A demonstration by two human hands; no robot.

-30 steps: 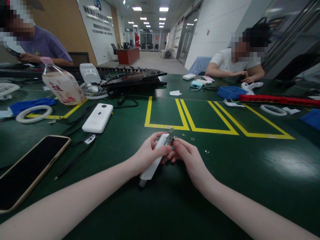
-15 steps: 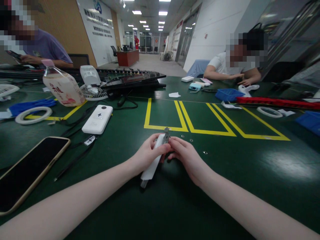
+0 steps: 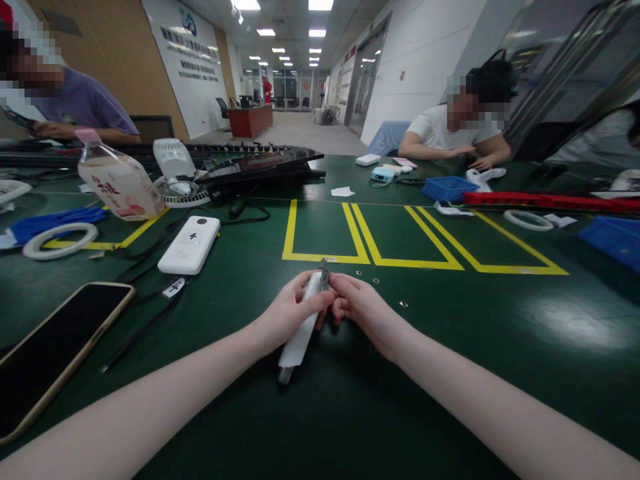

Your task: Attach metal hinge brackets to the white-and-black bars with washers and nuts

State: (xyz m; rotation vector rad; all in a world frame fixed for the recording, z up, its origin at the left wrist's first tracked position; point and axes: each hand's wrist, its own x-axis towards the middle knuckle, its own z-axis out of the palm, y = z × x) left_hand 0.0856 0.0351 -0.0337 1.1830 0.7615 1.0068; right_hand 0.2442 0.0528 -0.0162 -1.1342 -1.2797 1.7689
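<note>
A long white bar with grey metal ends [image 3: 300,337] is held slanted above the green table, its exact kind unclear. My left hand [image 3: 295,303] wraps around its upper half, the thumb lying across the front. At the grey metal upper end, my right hand [image 3: 353,297] has its thumb and index finger pinched, with the other fingers curled below. My fingers partly cover that end, and whether a small piece sits in the pinch cannot be seen. Several tiny metal pieces [image 3: 403,304] lie on the table just beyond my right hand.
Yellow tape outlines [image 3: 325,259] mark the tabletop ahead. To the left are a phone [image 3: 60,353], a white power bank [image 3: 190,245], black straps, a tape roll [image 3: 61,241] and a bottle [image 3: 120,183]. Blue bins [image 3: 613,243] stand right. Two people sit across the table.
My right hand's lower fingers have curled in closer beneath the bar's metal end. The whole view has shifted slightly; both hands stay on the bar.
</note>
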